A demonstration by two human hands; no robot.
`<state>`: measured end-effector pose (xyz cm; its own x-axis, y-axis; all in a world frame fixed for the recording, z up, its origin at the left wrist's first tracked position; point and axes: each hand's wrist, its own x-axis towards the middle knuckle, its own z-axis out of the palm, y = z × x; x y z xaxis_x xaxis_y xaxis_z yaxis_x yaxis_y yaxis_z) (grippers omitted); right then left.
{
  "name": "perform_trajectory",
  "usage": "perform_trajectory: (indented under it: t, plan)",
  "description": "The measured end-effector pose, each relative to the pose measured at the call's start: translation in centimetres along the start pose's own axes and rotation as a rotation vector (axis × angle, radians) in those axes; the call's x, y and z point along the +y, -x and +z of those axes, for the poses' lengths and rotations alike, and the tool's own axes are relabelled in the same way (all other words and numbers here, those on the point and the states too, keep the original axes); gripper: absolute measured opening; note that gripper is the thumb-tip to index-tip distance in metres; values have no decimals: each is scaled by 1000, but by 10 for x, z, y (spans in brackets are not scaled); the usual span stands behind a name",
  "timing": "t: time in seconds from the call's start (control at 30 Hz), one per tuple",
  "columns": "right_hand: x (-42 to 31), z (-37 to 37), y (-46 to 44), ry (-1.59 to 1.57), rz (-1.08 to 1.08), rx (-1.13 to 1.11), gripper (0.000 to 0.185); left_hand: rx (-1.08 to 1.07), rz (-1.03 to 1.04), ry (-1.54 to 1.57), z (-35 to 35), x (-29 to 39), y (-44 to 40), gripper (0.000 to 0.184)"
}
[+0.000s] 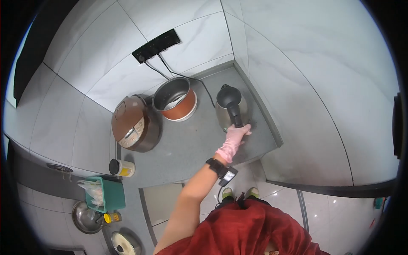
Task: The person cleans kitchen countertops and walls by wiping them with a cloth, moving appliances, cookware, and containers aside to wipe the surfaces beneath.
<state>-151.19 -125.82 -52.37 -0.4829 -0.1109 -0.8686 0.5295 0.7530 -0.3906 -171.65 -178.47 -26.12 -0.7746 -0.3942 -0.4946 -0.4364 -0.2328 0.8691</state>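
My left hand [235,137], in a pink glove, is closed around the black handle of an electric kettle [222,114]. The kettle has a metal body and a black lid, and it stands upright on the grey counter near the right-hand wall. My fingers are partly hidden behind the handle and the glove. A strap with a small device [221,171] sits on my left wrist. My right hand is out of view. To the kettle's left is an orange-brown inner pot [180,108] with a dark inside and something white in it.
A brown rice cooker [132,123] stands left of the pot. A black-lidded jar [123,168], a green basket [114,194], a metal bowl [80,219] and a yellow-lidded jar [112,218] line the left. Cords run from a black socket strip [156,45].
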Motion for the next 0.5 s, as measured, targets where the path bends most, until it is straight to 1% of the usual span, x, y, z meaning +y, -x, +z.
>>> perform_trajectory:
  t: [0.03, 0.13, 0.2, 0.23, 0.3, 0.37, 0.4, 0.43, 0.5]
  plan:
    - [1, 0, -4, 8, -6, -9, 38, 24, 37, -28, -10, -1, 2, 28]
    - [-7, -1, -21, 130, -96, -32, 35, 31, 28, -128, -41, -6, 11, 25]
    - [-89, -10, 17, 297, -148, -10, 30, 18, 20, -103, -54, -8, 18, 25]
    - [-90, -12, 1, 262, -332, -85, 29, 14, 12, -74, -60, -9, 23, 24]
    - [-195, -16, 61, -31, -227, -75, 31, 17, 0, -70, -72, -12, 33, 23]
    - [-234, -18, 65, -118, -321, -73, 37, 11, -12, -81, -87, -16, 45, 22]
    - [-249, -17, 64, -111, -387, -74, 43, -4, -8, -100, -96, -20, 51, 21]
    - [-253, -14, 43, 18, -542, 28, 48, 2, -2, -54, -105, -23, 58, 24]
    - [-309, -15, 60, -303, -463, -101, 51, -10, -18, -53, -126, -32, 71, 23]
